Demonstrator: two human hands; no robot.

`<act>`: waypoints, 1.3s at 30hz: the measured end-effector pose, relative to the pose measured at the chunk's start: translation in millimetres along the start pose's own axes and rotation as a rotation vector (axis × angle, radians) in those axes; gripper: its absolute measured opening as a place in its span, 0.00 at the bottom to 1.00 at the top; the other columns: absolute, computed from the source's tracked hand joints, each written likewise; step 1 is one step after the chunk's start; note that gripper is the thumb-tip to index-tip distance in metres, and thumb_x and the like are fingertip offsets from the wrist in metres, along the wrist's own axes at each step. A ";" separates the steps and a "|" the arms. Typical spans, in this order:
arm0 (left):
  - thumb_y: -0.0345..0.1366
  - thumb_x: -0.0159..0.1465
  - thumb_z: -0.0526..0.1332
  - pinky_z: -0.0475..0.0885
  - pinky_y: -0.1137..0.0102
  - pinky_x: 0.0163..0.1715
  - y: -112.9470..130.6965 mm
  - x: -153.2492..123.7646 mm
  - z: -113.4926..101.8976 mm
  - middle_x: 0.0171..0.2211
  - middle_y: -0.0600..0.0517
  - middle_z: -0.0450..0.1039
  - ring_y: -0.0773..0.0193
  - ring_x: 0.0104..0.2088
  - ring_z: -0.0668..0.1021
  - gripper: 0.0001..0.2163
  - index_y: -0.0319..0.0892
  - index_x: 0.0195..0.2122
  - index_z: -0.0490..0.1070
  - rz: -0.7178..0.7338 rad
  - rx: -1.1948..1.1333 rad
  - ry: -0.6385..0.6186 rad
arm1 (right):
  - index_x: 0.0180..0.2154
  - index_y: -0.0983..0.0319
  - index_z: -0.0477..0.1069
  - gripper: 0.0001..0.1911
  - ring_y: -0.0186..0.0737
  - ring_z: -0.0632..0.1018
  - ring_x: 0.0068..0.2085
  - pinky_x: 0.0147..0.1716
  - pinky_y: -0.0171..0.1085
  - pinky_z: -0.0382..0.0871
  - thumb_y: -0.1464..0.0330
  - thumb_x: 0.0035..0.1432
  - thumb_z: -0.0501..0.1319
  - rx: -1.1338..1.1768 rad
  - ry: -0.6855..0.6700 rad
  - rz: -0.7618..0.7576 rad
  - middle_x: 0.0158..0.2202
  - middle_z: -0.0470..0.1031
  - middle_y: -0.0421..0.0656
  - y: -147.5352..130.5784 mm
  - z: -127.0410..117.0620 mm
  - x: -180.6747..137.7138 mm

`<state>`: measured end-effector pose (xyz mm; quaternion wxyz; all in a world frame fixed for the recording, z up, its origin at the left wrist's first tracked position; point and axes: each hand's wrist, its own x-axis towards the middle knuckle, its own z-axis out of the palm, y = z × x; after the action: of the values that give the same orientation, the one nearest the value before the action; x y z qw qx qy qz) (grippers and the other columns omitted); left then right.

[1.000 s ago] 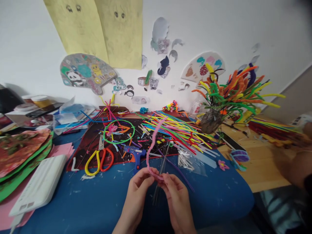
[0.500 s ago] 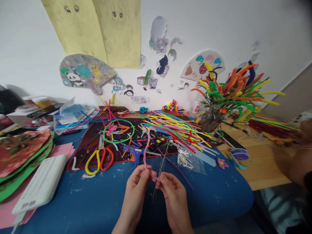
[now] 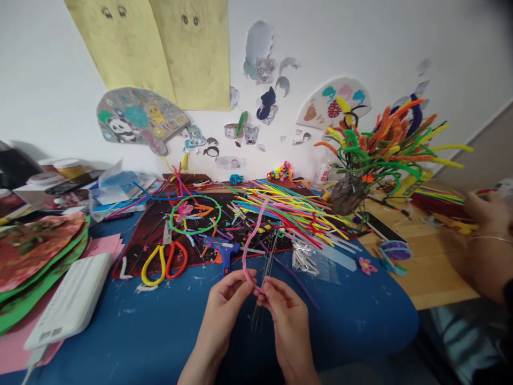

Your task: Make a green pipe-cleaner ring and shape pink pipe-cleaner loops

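Both hands pinch one pink pipe cleaner point(image 3: 246, 256) near its lower end, above the blue table covering. My left hand point(image 3: 226, 305) grips it between thumb and fingers, and its long free part curves upward from there. My right hand point(image 3: 288, 313) is closed on the end, close beside the left fingertips. Thin metal wires point(image 3: 269, 262) lie under and between the hands. A blue glue gun point(image 3: 225, 252) rests just beyond my left hand. Scissors point(image 3: 165, 262) with one yellow and one red handle lie farther left.
Many coloured pipe cleaners point(image 3: 292, 206) are heaped on the dark mat. A green ring point(image 3: 195, 233) lies left of them. At right stands a vase point(image 3: 348, 195) of pipe-cleaner flowers. A white power bank point(image 3: 70, 299) lies at left. Another person's arm point(image 3: 491, 256) reaches in at the right.
The pipe cleaner's free upper end has swung to the right and up, while both hands stay pinched on its lower part. The other person's hand at right has moved farther into view.
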<state>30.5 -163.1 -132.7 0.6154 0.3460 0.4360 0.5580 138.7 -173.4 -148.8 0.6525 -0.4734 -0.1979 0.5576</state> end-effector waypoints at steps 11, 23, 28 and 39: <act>0.39 0.57 0.67 0.71 0.73 0.38 -10.3 4.1 -4.7 0.28 0.51 0.78 0.66 0.31 0.77 0.12 0.39 0.39 0.79 0.015 -0.004 0.045 | 0.35 0.65 0.79 0.18 0.40 0.80 0.31 0.35 0.39 0.76 0.63 0.41 0.74 -0.059 -0.023 -0.025 0.32 0.81 0.47 4.0 -0.6 -4.3; 0.38 0.55 0.69 0.71 0.73 0.32 -5.8 8.1 -12.6 0.24 0.52 0.77 0.68 0.26 0.76 0.11 0.37 0.35 0.77 -0.039 -0.031 -0.088 | 0.32 0.65 0.79 0.16 0.37 0.78 0.28 0.32 0.36 0.74 0.62 0.40 0.74 -0.083 -0.197 0.073 0.26 0.80 0.46 -3.7 -4.6 2.8; 0.38 0.56 0.68 0.70 0.74 0.29 -1.4 7.0 -16.2 0.23 0.53 0.74 0.70 0.25 0.74 0.09 0.36 0.29 0.73 -0.092 -0.024 -0.180 | 0.31 0.66 0.79 0.16 0.35 0.77 0.28 0.30 0.34 0.72 0.63 0.41 0.74 -0.092 -0.288 0.183 0.27 0.80 0.46 -7.9 -9.5 4.7; 0.37 0.57 0.68 0.69 0.75 0.28 2.9 4.8 -14.9 0.22 0.53 0.74 0.70 0.24 0.75 0.09 0.36 0.29 0.71 -0.093 0.080 -0.253 | 0.30 0.66 0.78 0.12 0.35 0.76 0.27 0.30 0.33 0.70 0.65 0.45 0.72 -0.162 -0.383 0.169 0.24 0.77 0.44 -12.2 -13.8 3.3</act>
<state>15.5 -158.9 -136.5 0.6767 0.4171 0.3923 0.4629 157.2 -175.0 -146.0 0.5139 -0.4246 -0.3218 0.6723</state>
